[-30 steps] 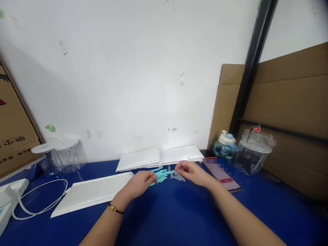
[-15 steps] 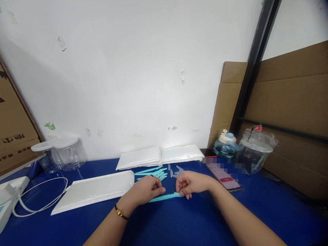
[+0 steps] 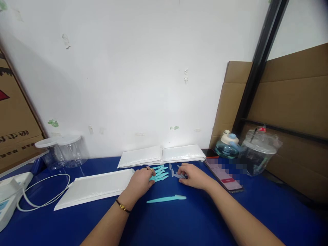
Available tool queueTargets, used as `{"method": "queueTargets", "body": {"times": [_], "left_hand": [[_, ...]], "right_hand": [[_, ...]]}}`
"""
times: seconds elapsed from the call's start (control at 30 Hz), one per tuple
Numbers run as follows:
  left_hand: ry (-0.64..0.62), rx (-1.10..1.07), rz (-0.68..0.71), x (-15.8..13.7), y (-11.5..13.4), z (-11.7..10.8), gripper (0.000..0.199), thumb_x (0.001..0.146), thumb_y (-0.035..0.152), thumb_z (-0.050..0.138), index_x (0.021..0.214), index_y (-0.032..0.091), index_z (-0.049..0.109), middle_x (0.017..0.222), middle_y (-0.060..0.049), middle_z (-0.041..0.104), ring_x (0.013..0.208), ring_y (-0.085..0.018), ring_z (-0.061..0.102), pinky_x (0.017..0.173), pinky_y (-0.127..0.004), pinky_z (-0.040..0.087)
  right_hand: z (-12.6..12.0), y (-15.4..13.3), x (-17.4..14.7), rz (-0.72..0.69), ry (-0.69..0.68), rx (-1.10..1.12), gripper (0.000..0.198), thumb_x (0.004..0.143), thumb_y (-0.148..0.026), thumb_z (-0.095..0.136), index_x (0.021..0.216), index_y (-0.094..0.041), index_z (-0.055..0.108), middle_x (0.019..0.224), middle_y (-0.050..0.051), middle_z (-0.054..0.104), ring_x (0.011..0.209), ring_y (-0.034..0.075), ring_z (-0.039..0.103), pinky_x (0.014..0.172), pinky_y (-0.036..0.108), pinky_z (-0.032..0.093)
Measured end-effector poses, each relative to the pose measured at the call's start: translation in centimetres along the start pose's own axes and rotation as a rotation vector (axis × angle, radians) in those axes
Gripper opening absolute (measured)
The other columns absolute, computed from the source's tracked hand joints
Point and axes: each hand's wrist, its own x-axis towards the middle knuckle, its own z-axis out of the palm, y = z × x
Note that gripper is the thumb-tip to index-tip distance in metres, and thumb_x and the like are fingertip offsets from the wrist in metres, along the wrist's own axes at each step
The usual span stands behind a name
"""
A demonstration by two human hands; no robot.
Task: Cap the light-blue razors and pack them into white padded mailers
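Left hand [image 3: 140, 181] at turquoise eyebrow razors [image 3: 161, 174], right hand [image 3: 193, 176] at translucent covers [image 3: 172, 173]: apparently picking, wanting fine pinches; curled fingers' grip unclear.

On your table [image 3: 164, 225], nearest you: one loose razor [image 3: 164, 199]; behind it, the razor pile [image 3: 160, 176] at your left hand [image 3: 141, 180] and, rightward, the caps [image 3: 172, 173] at your right hand [image 3: 192, 175]. Beyond these, two envelope stacks [image 3: 140, 156] side by side; to your left, a single envelope [image 3: 94, 185], two jars [image 3: 72, 153] behind it. To your right: phone [image 3: 222, 174], bottle [image 3: 226, 148] behind, cup [image 3: 258, 155] rightmost.
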Motion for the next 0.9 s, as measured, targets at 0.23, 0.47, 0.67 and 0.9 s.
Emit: {"method": "queueTargets", "body": {"times": [0.23,0.47,0.67,0.9], "left_hand": [[0.005,0.015,-0.001,0.01,0.09,-0.07,0.013,0.077,0.024,0.055,0.088,0.023,0.062,0.093,-0.002,0.063,0.086,-0.019,0.058,0.072,-0.028,0.040],[0.016,0.053,0.037,-0.07,0.39,-0.41,0.015,0.078,0.026,0.055,0.088,0.025,0.065,0.095,-0.002,0.061,0.090,-0.020,0.057,0.076,-0.030,0.039],[0.028,0.046,0.056,0.02,0.46,-0.40,0.015,0.077,0.030,0.058,0.088,0.024,0.064,0.092,-0.002,0.062,0.085,-0.020,0.057,0.071,-0.029,0.037],[0.054,0.039,0.085,0.18,0.21,-0.10,0.015,0.081,0.023,0.049,0.078,0.022,0.064,0.083,-0.002,0.064,0.078,-0.017,0.057,0.065,-0.027,0.034]], "right_hand": [[1.33,-0.29,0.67,-0.039,0.014,-0.199,0.009,0.076,-0.018,0.053,0.079,-0.018,0.062,0.084,0.003,0.057,0.068,0.013,0.054,0.058,0.022,0.034],[1.18,-0.27,0.72,-0.063,0.004,-0.223,0.009,0.075,-0.014,0.052,0.077,-0.017,0.060,0.082,0.002,0.056,0.067,0.012,0.052,0.058,0.021,0.032],[1.16,-0.14,0.59,-0.074,0.003,-0.192,0.009,0.074,-0.012,0.053,0.075,-0.017,0.060,0.080,0.001,0.055,0.066,0.011,0.051,0.057,0.021,0.031],[0.73,-0.47,0.51,-0.064,-0.014,-0.184,0.008,0.075,-0.013,0.053,0.075,-0.017,0.061,0.081,0.002,0.056,0.066,0.012,0.051,0.057,0.021,0.032]]}}
